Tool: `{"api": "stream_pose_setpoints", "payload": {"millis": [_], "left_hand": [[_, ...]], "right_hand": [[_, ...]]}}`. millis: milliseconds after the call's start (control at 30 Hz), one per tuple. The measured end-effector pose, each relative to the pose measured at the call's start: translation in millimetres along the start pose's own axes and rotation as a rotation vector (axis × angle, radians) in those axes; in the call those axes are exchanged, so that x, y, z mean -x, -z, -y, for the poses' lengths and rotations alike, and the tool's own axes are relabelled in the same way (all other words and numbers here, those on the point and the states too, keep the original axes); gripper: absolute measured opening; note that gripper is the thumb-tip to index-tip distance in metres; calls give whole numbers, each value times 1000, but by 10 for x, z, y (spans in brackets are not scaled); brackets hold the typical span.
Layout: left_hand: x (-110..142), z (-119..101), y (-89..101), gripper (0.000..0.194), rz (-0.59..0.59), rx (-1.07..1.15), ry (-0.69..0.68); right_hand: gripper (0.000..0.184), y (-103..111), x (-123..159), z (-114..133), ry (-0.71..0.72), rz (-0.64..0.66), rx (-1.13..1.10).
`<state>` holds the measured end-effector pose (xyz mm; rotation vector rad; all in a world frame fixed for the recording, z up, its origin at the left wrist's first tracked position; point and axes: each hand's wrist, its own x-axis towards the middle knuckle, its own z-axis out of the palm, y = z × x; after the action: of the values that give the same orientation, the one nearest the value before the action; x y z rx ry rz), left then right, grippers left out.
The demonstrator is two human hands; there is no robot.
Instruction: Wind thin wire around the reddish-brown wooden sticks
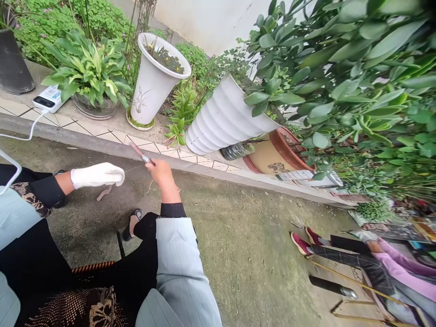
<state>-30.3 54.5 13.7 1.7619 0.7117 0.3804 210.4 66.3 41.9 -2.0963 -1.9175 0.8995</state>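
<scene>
My right hand [161,173], bare, is closed round a short brownish stick [135,148] with a band of silver wire [146,158] wound about it. The stick's free end points up and left. A thin wire [134,169] runs from there to my left hand [98,175], which wears a white knitted glove and has its fingers curled shut on the strand. Just below the glove shows a second brownish stick-like piece [104,193]; whether the glove holds it or it lies on the ground, I cannot tell.
A low tiled ledge [112,136] carries a white flared pot [150,91], a ribbed white pot [218,118], a leafy plant [93,68] and a power bank [51,99] with a white cable [32,129]. Another person's legs [340,247] are at right.
</scene>
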Motion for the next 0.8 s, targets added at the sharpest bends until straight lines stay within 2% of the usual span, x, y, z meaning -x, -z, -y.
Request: {"api": "stream_pose_setpoints", "payload": {"millis": [67,133,233,267,333,433,533,600,667,733,800], "left_hand": [[6,-5,82,36,35,-9,13],[9,3,142,35,6,-67,24],[11,20,179,33,-64,-132,53],[10,24,183,32,-91,-133,68],[3,25,184,31,-120,-118,93],[-24,15,167,33,-107,-38,105],[-50,3,114,34,-59,70,92],[-53,-6,63,35,-2,103,76],[-44,-20,18,35,69,85,63],[-28,-41,-3,36,112,30,56],[-13,-66,5,36,119,-34,40]], "right_hand": [[18,-35,38,50,19,193,245],[14,-88,94,113,91,478,337],[13,-149,166,178,269,878,213],[14,-151,182,185,329,960,124],[19,-118,205,176,418,1034,-67],[31,-19,231,130,491,1002,-292],[36,58,249,84,511,868,-488],[32,81,234,59,489,671,-636],[28,90,190,32,408,408,-732],[26,96,129,0,276,187,-700],[23,95,77,-27,162,72,-524]]}}
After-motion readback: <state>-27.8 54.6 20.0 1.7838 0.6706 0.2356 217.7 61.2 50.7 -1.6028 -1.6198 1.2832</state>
